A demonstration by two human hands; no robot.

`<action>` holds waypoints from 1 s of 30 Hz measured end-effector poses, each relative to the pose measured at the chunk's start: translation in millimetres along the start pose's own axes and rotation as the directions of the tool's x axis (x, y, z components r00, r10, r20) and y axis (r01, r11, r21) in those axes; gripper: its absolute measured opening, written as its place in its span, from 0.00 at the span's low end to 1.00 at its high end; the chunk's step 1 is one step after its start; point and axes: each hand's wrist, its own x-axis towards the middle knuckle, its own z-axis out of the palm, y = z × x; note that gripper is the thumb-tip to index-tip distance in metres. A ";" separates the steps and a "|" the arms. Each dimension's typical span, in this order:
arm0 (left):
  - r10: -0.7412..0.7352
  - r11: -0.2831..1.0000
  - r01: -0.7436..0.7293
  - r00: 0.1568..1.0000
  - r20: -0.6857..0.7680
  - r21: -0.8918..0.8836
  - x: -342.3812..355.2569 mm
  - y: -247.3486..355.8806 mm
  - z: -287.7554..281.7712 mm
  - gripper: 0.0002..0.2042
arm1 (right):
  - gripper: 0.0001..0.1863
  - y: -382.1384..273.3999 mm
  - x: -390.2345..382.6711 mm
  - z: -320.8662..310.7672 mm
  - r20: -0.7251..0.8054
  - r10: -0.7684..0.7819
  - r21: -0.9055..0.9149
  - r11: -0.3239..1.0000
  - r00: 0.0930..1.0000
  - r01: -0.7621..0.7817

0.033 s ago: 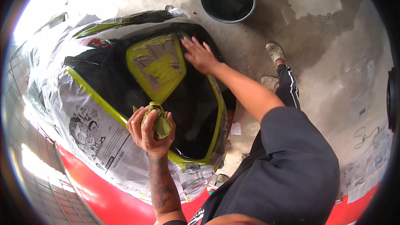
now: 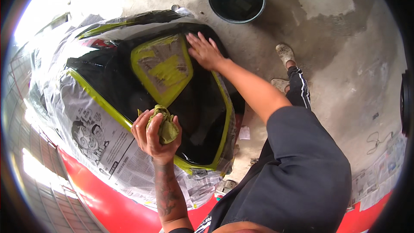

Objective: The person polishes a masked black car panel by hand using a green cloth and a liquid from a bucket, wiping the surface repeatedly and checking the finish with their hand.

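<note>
A glossy black vehicle panel (image 2: 202, 118) is edged with yellow-green masking tape (image 2: 95, 94). In its upper part lies a section (image 2: 166, 71) covered with paper and the same tape. My right hand (image 2: 205, 51) rests flat on the black surface beside that section, fingers stretched out; whatever is under the palm is hidden. Over the panel's near left edge, my left hand (image 2: 156, 140) grips a crumpled olive-green cloth (image 2: 166, 127) between thumb and fingers.
Printed newspaper (image 2: 112, 151) masks the bodywork around the panel. Beyond it, a dark round tub (image 2: 236, 0) stands on the partly wet concrete floor (image 2: 327, 60). Feet in beige clogs (image 2: 284, 55) are to the right. Glossy red bodywork (image 2: 108, 198) runs along the near left.
My right hand has slid slightly up and to the left along the black panel. My left hand and the cloth are where they were.
</note>
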 end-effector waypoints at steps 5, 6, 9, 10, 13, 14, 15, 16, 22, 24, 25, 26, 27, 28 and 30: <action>-0.011 0.999 0.011 1.000 -0.005 -0.034 -4.4 -2.3 4.3 0.22 | 0.34 0.1 -3.7 1.3 0.022 0.098 -0.022 0.995 0.995 -0.097; -0.014 1.000 0.014 1.000 0.003 -0.026 -6.0 -4.2 3.3 0.22 | 0.33 -1.0 -20.1 8.2 0.002 0.087 0.015 0.996 0.996 -0.087; -0.014 1.000 0.014 1.000 0.015 0.001 -7.0 -2.7 -7.2 0.22 | 0.33 -13.3 -49.7 14.0 0.028 0.083 0.036 0.996 0.996 -0.084; -0.013 1.000 0.013 1.000 0.014 -0.002 -6.7 -2.8 -6.9 0.22 | 0.33 -12.9 -50.8 13.8 0.033 0.083 0.013 0.996 0.996 -0.084; -0.010 1.000 0.010 1.000 0.005 -0.009 -5.6 -3.1 -3.7 0.21 | 0.34 -9.0 6.0 0.5 0.008 0.094 0.006 0.996 0.995 -0.094; -0.005 1.000 0.005 1.000 0.006 -0.018 -3.3 -2.0 1.0 0.21 | 0.34 -2.8 28.0 -7.5 0.003 0.115 -0.013 0.993 0.993 -0.115; 0.000 1.000 0.000 1.000 -0.001 -0.021 -2.1 -0.9 1.4 0.21 | 0.33 -0.6 37.9 -11.0 -0.005 0.096 -0.038 0.995 0.995 -0.096; 0.007 1.000 -0.007 1.000 -0.009 -0.026 -0.8 -0.2 3.1 0.21 | 0.33 1.6 40.3 -13.4 -0.015 0.079 -0.066 0.995 0.997 -0.080; -0.016 1.000 0.016 1.000 0.019 0.012 -7.6 -2.9 -7.6 0.21 | 0.33 -40.0 -112.7 16.7 0.045 -0.011 -0.040 0.999 0.999 0.013; -0.014 1.000 0.014 1.000 0.019 0.010 -6.3 -1.7 -6.2 0.21 | 0.33 -46.0 -131.1 11.2 0.086 -0.005 -0.032 0.999 0.996 0.008; -0.012 1.000 0.012 1.000 0.016 0.002 -5.9 -1.4 -4.9 0.21 | 0.33 -43.7 -127.7 8.4 0.087 -0.011 -0.091 0.996 0.996 0.019; -0.012 1.000 0.012 1.000 0.014 -0.003 -6.2 -1.6 -4.5 0.21 | 0.33 -41.4 -121.9 6.6 0.091 -0.019 -0.149 0.988 0.996 0.033; -0.011 1.000 0.011 1.000 0.015 -0.007 -5.3 -1.7 -2.3 0.21 | 0.33 -33.9 -100.6 5.3 0.048 -0.026 -0.162 0.986 0.999 0.034; -0.005 1.000 0.005 1.000 0.007 -0.006 -3.6 -1.2 -0.7 0.21 | 0.34 -26.5 -72.9 1.7 0.021 -0.025 -0.167 0.986 0.999 0.029; -0.005 1.000 0.005 1.000 0.005 -0.002 -1.6 0.7 0.4 0.21 | 0.34 -16.9 -36.2 -2.7 0.002 -0.023 -0.167 0.986 1.000 0.023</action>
